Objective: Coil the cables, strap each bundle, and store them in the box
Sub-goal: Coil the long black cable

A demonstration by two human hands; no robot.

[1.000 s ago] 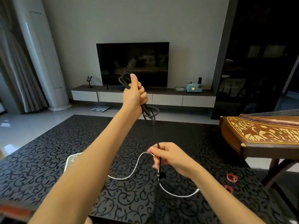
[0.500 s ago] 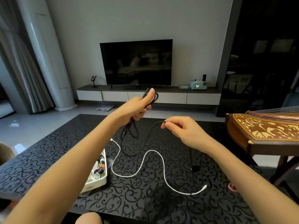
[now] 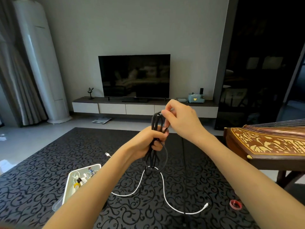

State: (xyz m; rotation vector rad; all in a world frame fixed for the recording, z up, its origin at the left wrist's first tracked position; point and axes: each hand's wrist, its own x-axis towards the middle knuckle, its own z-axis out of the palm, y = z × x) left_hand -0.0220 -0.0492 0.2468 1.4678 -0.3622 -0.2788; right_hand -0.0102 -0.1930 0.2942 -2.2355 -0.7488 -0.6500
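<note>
Box [image 3: 67, 185]: white, open-topped, on the surface [image 3: 41, 171] at the near left; small bundled leads lie inside; its right part is hidden behind the left forearm.

Left hand [image 3: 146, 142]: raised over the middle of the surface, the forearm running up from the lower left; fingers curled into a fist; the grip is closed round the middle of the black cable [image 3: 156, 123].

Black cable: gathered into several long, narrow loops; the upper loops stand upright above the fist; the lower loops hang below it, and whether their ends touch the surface cannot be told; one strand bows out to the right just under the fist.

Right hand [image 3: 181, 119]: above and to the right of the left hand, back toward the camera, wrist bent; thumb and forefinger form a narrow grip that pinches the top of the upper loops; the other fingers are loosely curled.

White cable [image 3: 162, 184]: uncoiled, lying loose on the surface; one plug lies beside the left forearm; the visible run bends under the hanging black loops, then trails to a second plug at the near right.

Strap [image 3: 235, 204]: red, ring-shaped, flat on the surface at the near right, well apart from both hands.
</note>
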